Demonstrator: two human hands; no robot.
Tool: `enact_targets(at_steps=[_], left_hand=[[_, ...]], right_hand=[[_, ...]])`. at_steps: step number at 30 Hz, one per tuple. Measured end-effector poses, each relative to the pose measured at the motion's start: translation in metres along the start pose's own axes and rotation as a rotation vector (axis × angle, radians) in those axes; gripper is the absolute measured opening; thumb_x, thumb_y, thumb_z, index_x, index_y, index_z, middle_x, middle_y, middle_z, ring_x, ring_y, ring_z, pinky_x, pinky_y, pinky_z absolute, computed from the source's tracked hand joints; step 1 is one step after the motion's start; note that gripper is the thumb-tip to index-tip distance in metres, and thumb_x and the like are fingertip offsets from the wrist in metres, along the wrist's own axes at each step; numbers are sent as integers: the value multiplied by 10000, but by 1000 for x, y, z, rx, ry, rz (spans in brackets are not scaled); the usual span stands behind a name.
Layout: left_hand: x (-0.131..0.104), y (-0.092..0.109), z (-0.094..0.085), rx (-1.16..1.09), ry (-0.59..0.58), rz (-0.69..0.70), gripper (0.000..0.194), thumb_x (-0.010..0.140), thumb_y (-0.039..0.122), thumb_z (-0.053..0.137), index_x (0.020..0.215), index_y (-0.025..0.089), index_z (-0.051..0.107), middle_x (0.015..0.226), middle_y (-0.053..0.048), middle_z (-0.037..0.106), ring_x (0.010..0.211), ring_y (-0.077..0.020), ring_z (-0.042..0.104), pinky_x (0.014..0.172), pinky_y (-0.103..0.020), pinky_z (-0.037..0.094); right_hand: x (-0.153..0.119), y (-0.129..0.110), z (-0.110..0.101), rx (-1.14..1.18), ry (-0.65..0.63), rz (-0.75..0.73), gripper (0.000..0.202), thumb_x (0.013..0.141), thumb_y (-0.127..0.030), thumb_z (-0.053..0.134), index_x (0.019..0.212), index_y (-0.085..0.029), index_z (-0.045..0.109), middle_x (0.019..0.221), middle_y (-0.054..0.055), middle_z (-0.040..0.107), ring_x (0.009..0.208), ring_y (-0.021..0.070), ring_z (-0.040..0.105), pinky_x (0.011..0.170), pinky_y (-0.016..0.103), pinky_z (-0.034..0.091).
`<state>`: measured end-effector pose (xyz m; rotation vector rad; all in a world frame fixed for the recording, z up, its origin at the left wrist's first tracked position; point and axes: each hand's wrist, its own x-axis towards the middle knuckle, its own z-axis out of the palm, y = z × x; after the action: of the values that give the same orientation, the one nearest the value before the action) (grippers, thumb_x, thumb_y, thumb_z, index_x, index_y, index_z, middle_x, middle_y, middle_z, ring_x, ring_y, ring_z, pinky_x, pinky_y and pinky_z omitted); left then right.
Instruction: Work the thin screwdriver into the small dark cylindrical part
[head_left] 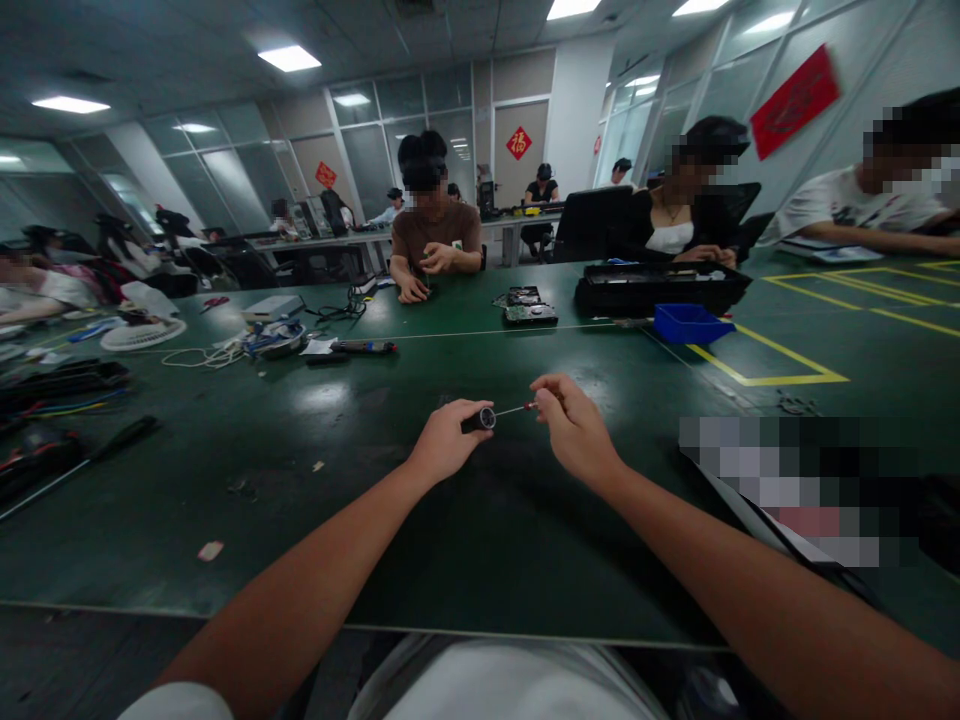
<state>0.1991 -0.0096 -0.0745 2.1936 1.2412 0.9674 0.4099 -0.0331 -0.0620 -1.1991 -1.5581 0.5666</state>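
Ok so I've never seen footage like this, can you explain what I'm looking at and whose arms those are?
One camera sits on a person's head, looking forward and down, so the two bare arms are that person's own. The left hand grips a small black handle; the right hand pinches the thin metal rod sticking out of it. Below is a green table. Farther off lie a blue tray, a black case and cables. Other people sit across the table.
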Motion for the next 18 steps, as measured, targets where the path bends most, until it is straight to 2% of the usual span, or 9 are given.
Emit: enact_targets(at_steps=[2, 6, 9, 11, 14, 17, 18], left_hand=[[0, -2, 0, 3, 11, -11, 424, 799, 131, 745, 1210, 227, 710, 1199, -66, 716, 1127, -227, 646, 1038, -406, 462], [1, -3, -1, 13, 7, -12, 424, 805, 132, 740, 1218, 221, 704, 1206, -70, 713, 1136, -228, 641, 1038, -401, 456], [0, 0, -1, 21, 16, -30, 426, 809, 142, 740, 1227, 214, 701, 1203, -74, 713, 1133, -229, 642, 1039, -397, 454], [0, 3, -1, 18, 34, -48, 429, 806, 140, 743, 1227, 210, 701, 1197, -76, 714, 1123, -227, 645, 1039, -392, 455], [0, 5, -2, 5, 36, -29, 435, 807, 136, 744, 1233, 208, 697, 1202, -75, 712, 1121, -219, 646, 1038, -382, 457], [2, 3, -3, 20, 39, 6, 438, 816, 140, 743, 1245, 212, 690, 1233, -74, 702, 1157, -222, 631, 1066, -398, 437], [2, 2, -3, 32, 41, 5, 437, 819, 144, 742, 1246, 216, 690, 1244, -75, 699, 1170, -227, 626, 1079, -412, 427]], right_hand=[[-1, 1, 0, 41, -29, 2, 253, 985, -427, 448, 1040, -249, 619, 798, 10, 663, 704, 191, 607, 648, 326, 457], [0, 2, 2, 7, -35, 12, 308, 992, -469, 431, 996, -242, 638, 778, 12, 652, 651, 180, 579, 629, 333, 455], [2, 4, 7, 144, 30, 63, 242, 937, -439, 524, 1041, -234, 602, 812, 18, 675, 682, 182, 605, 662, 342, 493], [5, 6, 10, 274, 71, 100, 237, 887, -447, 592, 974, -227, 596, 827, 32, 686, 730, 188, 632, 714, 357, 527], [9, 13, 12, 449, 90, 208, 263, 854, -481, 626, 896, -222, 608, 818, 42, 677, 740, 190, 641, 764, 388, 561], [14, 23, 11, 603, 79, 399, 290, 859, -517, 590, 798, -234, 571, 674, 15, 598, 608, 182, 594, 698, 414, 589], [15, 25, 11, 607, 79, 418, 296, 862, -524, 579, 778, -241, 556, 646, 7, 573, 584, 181, 581, 680, 414, 591]])
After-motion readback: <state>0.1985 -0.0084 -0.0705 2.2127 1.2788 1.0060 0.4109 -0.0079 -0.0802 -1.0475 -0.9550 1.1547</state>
